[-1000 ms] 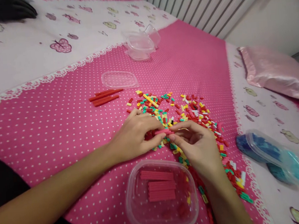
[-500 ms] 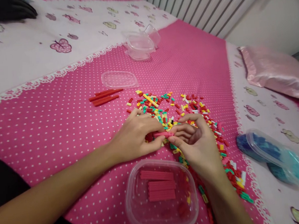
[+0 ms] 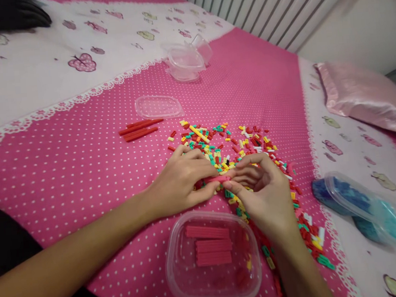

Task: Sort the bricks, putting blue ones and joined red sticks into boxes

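Observation:
A short row of pink toy bricks [image 3: 217,179] is pinched between my two hands, partly covered by the fingers. My left hand [image 3: 186,178] grips its left part with thumb and fingers. At the right end, the thumb and fingertips of my right hand [image 3: 262,189] press on it. Under and beyond the hands lies a scatter of small loose bricks [image 3: 215,154] in red, yellow, green and white. Just below the hands stands a clear plastic container [image 3: 182,288] holding several joined pink brick bars [image 3: 212,245].
Red brick sticks [image 3: 140,129] lie left of the pile, beside a clear lid [image 3: 158,106]. Stacked clear containers [image 3: 186,59] stand farther back. At right are a tub of blue pieces [image 3: 347,193] and a pink pillow [image 3: 370,94]. A dark-gloved hand [image 3: 23,16] rests at top left.
The end piece under my right fingertips now sits in line with the pink row, with no visible gap. My right hand has shifted very slightly; the rest looks the same.

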Demonstrator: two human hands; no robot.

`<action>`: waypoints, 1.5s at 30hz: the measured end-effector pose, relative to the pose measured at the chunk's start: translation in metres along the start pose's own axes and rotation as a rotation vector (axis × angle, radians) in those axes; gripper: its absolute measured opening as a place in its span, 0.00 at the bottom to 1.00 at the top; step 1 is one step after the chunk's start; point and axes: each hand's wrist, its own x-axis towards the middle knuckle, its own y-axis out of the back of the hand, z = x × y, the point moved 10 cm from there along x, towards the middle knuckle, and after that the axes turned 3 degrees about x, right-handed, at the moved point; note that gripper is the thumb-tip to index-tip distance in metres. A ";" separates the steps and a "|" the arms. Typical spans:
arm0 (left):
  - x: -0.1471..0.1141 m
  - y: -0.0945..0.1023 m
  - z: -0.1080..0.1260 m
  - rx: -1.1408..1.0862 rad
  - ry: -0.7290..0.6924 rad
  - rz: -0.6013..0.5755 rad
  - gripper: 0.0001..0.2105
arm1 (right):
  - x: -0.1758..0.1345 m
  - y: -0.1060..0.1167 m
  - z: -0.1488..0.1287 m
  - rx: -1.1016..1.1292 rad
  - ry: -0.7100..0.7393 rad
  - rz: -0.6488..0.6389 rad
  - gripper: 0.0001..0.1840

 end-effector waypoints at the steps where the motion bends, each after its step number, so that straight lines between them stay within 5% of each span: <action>1: 0.000 0.001 -0.002 -0.019 0.018 0.001 0.11 | 0.001 0.003 0.000 -0.003 0.002 0.013 0.14; 7: 0.001 0.000 -0.004 -0.077 0.039 -0.035 0.09 | 0.001 0.004 -0.003 -0.016 0.044 -0.001 0.07; 38: 0.004 0.006 -0.001 -0.027 -0.025 -0.002 0.09 | 0.004 -0.009 -0.001 0.004 -0.047 -0.116 0.08; 41: 0.007 0.010 -0.008 -0.012 -0.020 0.050 0.10 | 0.013 0.021 -0.007 -0.038 -0.059 -0.128 0.19; 45: 0.005 0.013 -0.014 -0.034 -0.046 0.112 0.10 | 0.027 0.133 -0.014 -0.439 0.084 0.238 0.20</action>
